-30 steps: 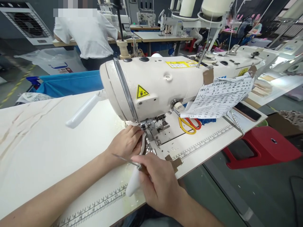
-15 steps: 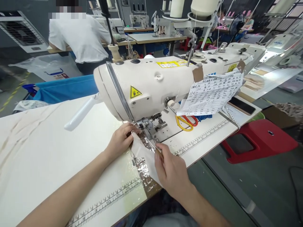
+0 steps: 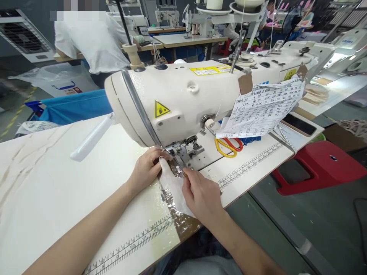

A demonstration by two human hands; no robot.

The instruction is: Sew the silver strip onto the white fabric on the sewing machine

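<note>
Head view: white fabric piece (image 3: 173,189) runs lengthwise toward presser foot (image 3: 180,165).

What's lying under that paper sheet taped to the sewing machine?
Under the paper sheet, scissors with yellow and red handles lie on the table beside something blue. Their blades are hidden by the sheet.

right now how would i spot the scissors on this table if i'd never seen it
Start at the big cream sewing machine. Under its arm, just below the taped handwritten paper sheet, the scissors lie flat on the white table. Their yellow and red handles are the only bright loops there.
</note>
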